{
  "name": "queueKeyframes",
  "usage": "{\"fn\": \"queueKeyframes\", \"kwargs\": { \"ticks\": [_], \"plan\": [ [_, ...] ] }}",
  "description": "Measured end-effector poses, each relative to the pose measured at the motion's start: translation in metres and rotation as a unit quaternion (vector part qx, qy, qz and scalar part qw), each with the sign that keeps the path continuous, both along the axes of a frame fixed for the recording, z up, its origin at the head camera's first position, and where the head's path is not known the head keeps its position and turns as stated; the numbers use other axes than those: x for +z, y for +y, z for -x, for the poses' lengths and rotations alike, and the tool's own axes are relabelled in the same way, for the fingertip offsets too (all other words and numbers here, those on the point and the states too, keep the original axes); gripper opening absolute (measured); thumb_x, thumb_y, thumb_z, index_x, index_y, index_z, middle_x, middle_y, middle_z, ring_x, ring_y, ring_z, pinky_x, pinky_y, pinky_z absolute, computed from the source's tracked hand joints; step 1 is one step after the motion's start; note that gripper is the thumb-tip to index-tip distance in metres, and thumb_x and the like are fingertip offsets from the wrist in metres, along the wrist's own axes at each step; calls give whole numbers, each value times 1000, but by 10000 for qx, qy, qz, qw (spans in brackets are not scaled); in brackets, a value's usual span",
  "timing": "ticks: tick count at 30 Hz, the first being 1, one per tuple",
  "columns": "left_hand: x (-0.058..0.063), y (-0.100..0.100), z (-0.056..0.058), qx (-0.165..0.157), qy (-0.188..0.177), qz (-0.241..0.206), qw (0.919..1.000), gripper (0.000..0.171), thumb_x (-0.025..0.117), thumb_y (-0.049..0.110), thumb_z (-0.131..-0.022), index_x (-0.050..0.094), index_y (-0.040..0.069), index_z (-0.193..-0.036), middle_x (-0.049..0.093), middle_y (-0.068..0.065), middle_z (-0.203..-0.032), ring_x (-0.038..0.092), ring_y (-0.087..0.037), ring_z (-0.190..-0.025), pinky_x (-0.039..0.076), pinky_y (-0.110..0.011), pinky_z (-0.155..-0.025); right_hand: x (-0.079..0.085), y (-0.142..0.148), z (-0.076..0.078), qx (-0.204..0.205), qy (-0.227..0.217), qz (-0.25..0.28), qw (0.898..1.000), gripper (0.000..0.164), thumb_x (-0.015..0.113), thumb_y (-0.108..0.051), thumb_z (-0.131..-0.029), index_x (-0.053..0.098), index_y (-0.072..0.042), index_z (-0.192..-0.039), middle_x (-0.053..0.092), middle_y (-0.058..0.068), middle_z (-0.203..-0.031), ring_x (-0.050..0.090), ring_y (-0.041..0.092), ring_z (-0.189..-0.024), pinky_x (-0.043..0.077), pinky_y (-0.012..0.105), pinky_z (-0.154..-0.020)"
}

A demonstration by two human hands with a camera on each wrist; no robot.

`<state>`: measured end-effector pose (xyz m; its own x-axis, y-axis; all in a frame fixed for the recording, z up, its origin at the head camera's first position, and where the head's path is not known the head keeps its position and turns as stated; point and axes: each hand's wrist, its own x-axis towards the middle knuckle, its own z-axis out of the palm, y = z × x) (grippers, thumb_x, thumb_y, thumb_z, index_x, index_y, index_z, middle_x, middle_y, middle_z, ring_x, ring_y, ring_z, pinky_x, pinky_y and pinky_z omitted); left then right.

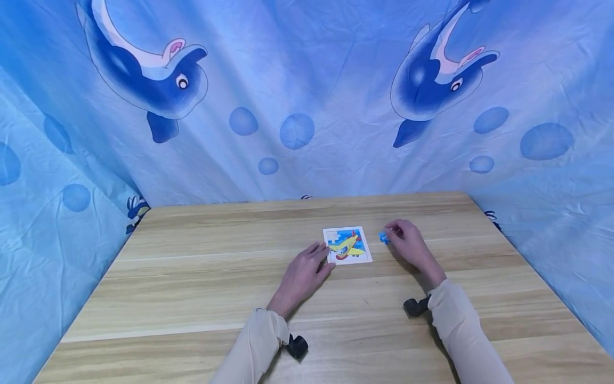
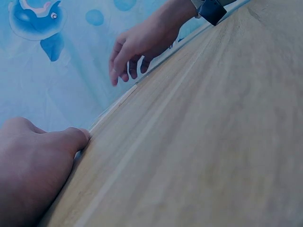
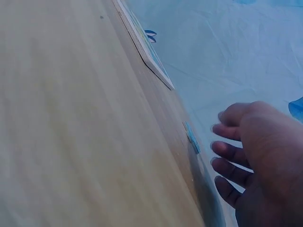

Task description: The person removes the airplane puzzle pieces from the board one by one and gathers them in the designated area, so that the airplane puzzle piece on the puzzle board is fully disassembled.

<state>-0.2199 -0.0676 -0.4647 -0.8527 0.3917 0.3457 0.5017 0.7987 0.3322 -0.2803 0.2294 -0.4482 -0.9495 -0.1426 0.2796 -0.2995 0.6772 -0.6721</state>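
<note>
A cream sleeve [image 1: 254,341] at lower centre leads to the left hand [image 1: 301,273], fingers relaxed against the airplane jigsaw's left side [image 1: 355,261], apparently steadying it. Right of centre, a blue jigsaw piece [image 1: 383,238] lies on the surface [image 1: 192,298], seemingly kept within reach, just left of the right hand [image 1: 409,244], whose fingers curve loosely apart, holding nothing.

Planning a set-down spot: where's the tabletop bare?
Free: tabletop left of the left hand, and right of the right hand, out to each side edge. Crowded: around the puzzle and blue piece, between the hands.
</note>
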Motion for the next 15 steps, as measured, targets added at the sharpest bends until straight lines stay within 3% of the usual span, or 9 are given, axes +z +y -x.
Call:
{"fn": "queueKeyframes", "kwargs": {
  "ticks": [15],
  "plan": [
    [1,-1,0,-2,-40,38,10000,50,54,43,-97,57,10,-134,54,-8,-139,45,-23,-133,41,-40,-107,9,-44,0,527,86,231,9983,22,57,-15,-97,62,0,-112,58,11,-97,55,23,-89,48,36,-76]
  ]
}}
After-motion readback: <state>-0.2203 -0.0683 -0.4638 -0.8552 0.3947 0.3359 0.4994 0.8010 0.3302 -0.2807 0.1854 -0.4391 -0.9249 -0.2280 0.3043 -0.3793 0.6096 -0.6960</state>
